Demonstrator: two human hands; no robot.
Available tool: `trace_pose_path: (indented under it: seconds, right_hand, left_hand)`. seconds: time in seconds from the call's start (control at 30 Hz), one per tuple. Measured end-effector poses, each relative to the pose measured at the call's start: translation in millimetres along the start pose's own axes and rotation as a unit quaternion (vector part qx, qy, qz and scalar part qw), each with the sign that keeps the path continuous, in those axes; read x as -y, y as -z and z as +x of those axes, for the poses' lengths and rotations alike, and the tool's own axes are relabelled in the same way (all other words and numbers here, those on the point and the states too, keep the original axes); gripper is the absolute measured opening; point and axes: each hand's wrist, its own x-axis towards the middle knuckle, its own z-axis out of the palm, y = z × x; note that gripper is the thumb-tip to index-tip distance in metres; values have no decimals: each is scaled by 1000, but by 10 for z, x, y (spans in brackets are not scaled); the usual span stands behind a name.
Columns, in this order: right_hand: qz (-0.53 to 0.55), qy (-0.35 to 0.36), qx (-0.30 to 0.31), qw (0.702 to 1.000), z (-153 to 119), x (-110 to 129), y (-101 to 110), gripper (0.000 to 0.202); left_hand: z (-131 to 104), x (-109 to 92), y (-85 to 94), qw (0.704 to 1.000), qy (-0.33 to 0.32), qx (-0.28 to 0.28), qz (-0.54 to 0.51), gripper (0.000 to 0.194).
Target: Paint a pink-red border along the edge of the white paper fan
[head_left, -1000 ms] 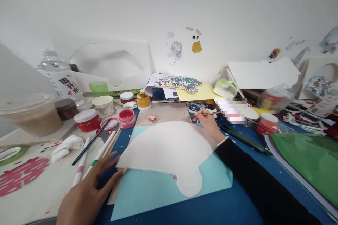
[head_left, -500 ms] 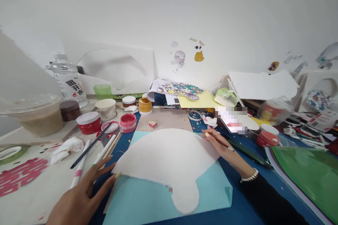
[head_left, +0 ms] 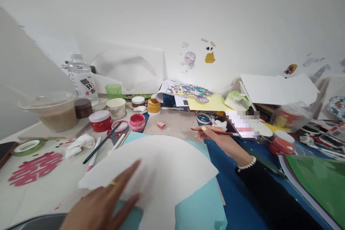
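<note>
A blank white fan-shaped board lies on a light-blue sheet, its handle part running off the lower edge of the view. Over the board's left part is my left hand, fingers spread and slightly blurred; it holds nothing, and I cannot tell how firmly it touches. Beyond the board's right side, my right hand pinches a thin paintbrush with a reddish handle. The brush lies nearly level, its dark tip pointing left above the greyish board behind the fan shape.
An open pink paint jar, a yellow paint jar and a paper cup stand at the back left. A black brush lies beside crumpled tissue. On the right are a phone and a green folder.
The fan-shaped board has shifted left and nearer to me. My left hand has moved from its edge to over its surface. My right hand has left the board, and the brush now points left.
</note>
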Motion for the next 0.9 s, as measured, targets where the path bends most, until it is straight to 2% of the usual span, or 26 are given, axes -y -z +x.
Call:
trace_pose_path:
  seconds: [0.03,0.07,0.13,0.2,0.4,0.7,0.9]
  right_hand:
    - [22,13,-9,1000,87,-25,-38,31]
    - [44,15,-13,999,165,-58,-82,29]
    - [89,2,-9,996,278,-144,-179,24]
    - [118,-6,-5,993,335,-236,-263,20]
    - [85,20,-50,995,355,-432,-363,17]
    - [20,38,-27,999,358,-465,-397,18]
    - [14,41,-14,999,358,-478,-390,18]
  left_hand:
    - [0,-120,7,997,-45,55,3,52]
    - [3,-227,12,993,-76,87,7,53]
    - [12,-384,14,987,-99,124,19,55]
    - [19,-457,2,985,-99,140,29,57]
    - [-8,-432,-74,985,-82,150,23,56]
    - [-21,-460,-51,985,-73,153,16,57]
    - [-13,-460,-41,990,-62,129,6,57]
